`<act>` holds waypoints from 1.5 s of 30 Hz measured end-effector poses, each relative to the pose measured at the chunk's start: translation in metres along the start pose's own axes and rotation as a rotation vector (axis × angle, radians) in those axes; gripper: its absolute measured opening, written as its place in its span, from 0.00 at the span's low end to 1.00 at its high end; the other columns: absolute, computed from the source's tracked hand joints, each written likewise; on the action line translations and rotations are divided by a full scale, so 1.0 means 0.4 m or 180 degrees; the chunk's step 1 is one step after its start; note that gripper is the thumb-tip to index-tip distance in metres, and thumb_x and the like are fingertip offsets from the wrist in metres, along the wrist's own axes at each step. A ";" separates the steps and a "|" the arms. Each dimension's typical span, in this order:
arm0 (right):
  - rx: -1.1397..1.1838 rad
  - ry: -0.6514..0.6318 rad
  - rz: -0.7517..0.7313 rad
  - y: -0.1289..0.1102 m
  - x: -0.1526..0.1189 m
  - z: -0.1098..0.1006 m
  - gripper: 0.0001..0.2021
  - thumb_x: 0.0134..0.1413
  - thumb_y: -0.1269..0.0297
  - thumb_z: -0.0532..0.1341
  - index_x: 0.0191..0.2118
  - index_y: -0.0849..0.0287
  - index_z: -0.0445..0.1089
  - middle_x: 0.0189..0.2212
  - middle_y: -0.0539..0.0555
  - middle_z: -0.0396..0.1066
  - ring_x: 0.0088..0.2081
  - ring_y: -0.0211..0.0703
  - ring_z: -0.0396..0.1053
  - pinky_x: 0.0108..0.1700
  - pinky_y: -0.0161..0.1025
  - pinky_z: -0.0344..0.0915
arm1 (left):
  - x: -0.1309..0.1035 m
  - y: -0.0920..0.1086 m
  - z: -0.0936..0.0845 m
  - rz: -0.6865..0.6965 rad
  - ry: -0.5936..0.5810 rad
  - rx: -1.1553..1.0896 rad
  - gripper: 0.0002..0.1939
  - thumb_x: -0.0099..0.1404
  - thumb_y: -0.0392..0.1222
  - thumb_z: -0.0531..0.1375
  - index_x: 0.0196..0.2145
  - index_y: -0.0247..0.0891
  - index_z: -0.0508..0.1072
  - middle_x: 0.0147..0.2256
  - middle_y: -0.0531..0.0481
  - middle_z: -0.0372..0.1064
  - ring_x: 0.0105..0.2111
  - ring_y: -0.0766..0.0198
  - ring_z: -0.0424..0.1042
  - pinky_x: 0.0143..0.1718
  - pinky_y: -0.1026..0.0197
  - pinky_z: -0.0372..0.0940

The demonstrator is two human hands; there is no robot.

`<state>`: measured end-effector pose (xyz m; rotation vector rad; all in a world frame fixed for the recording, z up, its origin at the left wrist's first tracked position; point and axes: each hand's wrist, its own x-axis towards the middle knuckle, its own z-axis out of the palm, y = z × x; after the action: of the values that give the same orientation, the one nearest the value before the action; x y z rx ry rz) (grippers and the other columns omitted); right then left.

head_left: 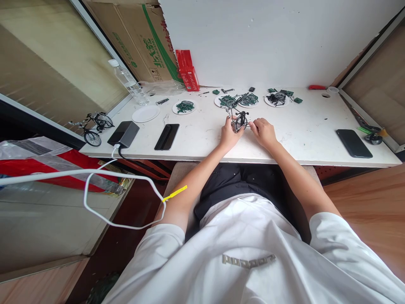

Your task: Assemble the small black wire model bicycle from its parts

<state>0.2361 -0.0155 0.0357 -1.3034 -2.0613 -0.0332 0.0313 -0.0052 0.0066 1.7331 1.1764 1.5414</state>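
Observation:
A small black model bicycle [241, 121] is held up above the front half of the white table, one wheel towards me. My left hand [230, 135] is closed around its left side, by the wheel. At the right edge of the same wheel, my right hand [263, 131] has its fingers curled in a pinch. Whatever lies between those fingertips is too small to make out. Just behind the bicycle, white plates of dark green parts [249, 100] are partly covered by its frame.
Another model bicycle [95, 126] stands at the table's left end. Nearby are a grey power adapter [124, 134], a phone [167, 137], a bare white plate [146, 113] and a water bottle [129, 82]. A second phone [353, 143] and scissors [360, 118] lie at right.

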 end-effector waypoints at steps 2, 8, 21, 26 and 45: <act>0.0215 -0.0085 0.0014 -0.005 -0.004 -0.004 0.28 0.82 0.35 0.48 0.45 0.52 0.71 0.42 0.63 0.78 0.42 0.57 0.73 0.39 0.49 0.63 | 0.004 -0.017 0.003 -0.0018 0.0055 -0.0046 0.30 0.66 0.43 0.79 0.59 0.45 0.71 0.42 0.47 0.84 0.42 0.54 0.88 0.47 0.54 0.82; 0.0496 -0.0318 -0.0091 -0.004 -0.009 -0.002 0.22 0.81 0.38 0.51 0.50 0.51 0.67 0.47 0.64 0.78 0.46 0.58 0.74 0.41 0.49 0.67 | 0.011 -0.050 0.002 -0.0102 0.0156 -0.0018 0.26 0.65 0.40 0.78 0.54 0.45 0.70 0.35 0.54 0.81 0.36 0.58 0.86 0.43 0.57 0.80; -0.0094 -0.0134 0.0146 0.025 0.000 0.027 0.27 0.82 0.36 0.50 0.41 0.52 0.69 0.35 0.61 0.75 0.33 0.54 0.67 0.34 0.46 0.55 | 0.009 -0.013 -0.003 -0.0096 -0.0038 -0.0050 0.28 0.67 0.45 0.78 0.58 0.46 0.71 0.37 0.51 0.82 0.40 0.53 0.88 0.48 0.50 0.82; -0.0187 -0.0162 0.0167 0.026 -0.001 0.028 0.27 0.82 0.37 0.48 0.40 0.53 0.70 0.33 0.61 0.76 0.31 0.54 0.67 0.34 0.46 0.53 | 0.007 -0.010 -0.002 -0.0119 -0.0056 -0.0104 0.27 0.67 0.45 0.78 0.57 0.46 0.71 0.36 0.51 0.81 0.39 0.53 0.87 0.46 0.51 0.83; 0.0358 -0.0451 -0.0077 0.001 -0.009 0.004 0.18 0.79 0.42 0.53 0.51 0.52 0.65 0.43 0.63 0.80 0.36 0.56 0.72 0.37 0.49 0.63 | 0.013 -0.057 0.001 -0.0200 -0.0012 -0.0130 0.28 0.63 0.41 0.78 0.53 0.45 0.68 0.42 0.49 0.84 0.40 0.57 0.88 0.45 0.57 0.81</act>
<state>0.2367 -0.0174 0.0325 -1.2430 -2.1645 0.1662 0.0256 0.0101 -0.0103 1.6567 1.1781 1.5140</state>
